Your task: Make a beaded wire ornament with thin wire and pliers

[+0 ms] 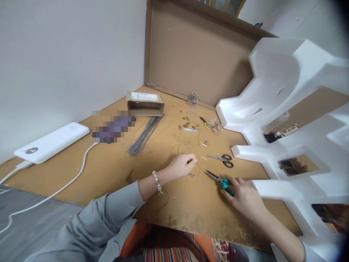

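Observation:
My left hand point(182, 166) is closed in a pinch, and a thin curved wire point(199, 169) comes out from its fingertips. Below those fingertips, close to the tabletop, is a small shiny coiled piece point(192, 175). To the right, my right hand point(244, 196) has its thumb and fingers around the green-and-black handles of long-nose pliers point(225, 183). The pliers lie low over the table with their jaws pointing left toward my left hand. Black-handled scissors point(224, 159) rest just beyond the pliers. My left fingers partly hide the wire.
A bundle of straight grey wires point(144, 137) lies before an open cardboard box point(145, 103). Several dark rings point(187, 124), yellow-handled pliers point(207, 124) and tangled wire point(193, 98) sit farther back. White foam point(261, 153) borders the right; a power bank point(53, 142) lies left.

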Tool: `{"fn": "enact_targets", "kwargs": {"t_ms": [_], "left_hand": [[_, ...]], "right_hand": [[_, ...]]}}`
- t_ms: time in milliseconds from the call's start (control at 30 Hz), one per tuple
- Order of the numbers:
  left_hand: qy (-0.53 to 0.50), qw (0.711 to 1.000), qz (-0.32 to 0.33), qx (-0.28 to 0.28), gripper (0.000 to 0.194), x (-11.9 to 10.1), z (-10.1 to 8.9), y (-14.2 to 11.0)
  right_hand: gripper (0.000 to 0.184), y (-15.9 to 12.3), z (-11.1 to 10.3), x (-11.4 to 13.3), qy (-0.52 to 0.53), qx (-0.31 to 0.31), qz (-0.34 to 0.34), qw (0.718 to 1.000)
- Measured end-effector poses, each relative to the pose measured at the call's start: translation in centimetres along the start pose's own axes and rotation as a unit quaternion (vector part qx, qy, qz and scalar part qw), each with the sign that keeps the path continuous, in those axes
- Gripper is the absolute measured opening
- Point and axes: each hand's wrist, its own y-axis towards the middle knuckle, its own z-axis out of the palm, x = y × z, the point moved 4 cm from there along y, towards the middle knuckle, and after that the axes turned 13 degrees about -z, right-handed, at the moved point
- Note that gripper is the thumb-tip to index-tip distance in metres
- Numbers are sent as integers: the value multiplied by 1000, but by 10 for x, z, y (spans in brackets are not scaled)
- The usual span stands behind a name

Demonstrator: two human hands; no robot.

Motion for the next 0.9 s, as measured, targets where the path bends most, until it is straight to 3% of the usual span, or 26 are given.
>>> {"fn": "enact_targets", "kwargs": {"t_ms": [300, 400, 500, 633, 767, 900], "left_hand": [[-62, 997, -47, 21, 27, 3, 1, 4], [14, 1000, -22, 0, 28, -2, 0, 0], [121, 992, 37, -1, 27, -8, 1, -7], [196, 970, 133, 51, 24, -14, 8, -13], [240, 956, 151, 81, 23, -11, 14, -13], [270, 951, 137, 67, 24, -8, 16, -11]], "right_hand": [[34, -3, 20, 7, -62, -66, 42, 995], [39, -1, 22, 6, -22, -86, 55, 995], [44, 5, 9, 2, 99, -119, 60, 986], [31, 32, -23, 9, 325, -176, 34, 929], [25, 70, -28, 36, 488, -58, -76, 868], [26, 85, -4, 41, 582, 13, -20, 813]]}}
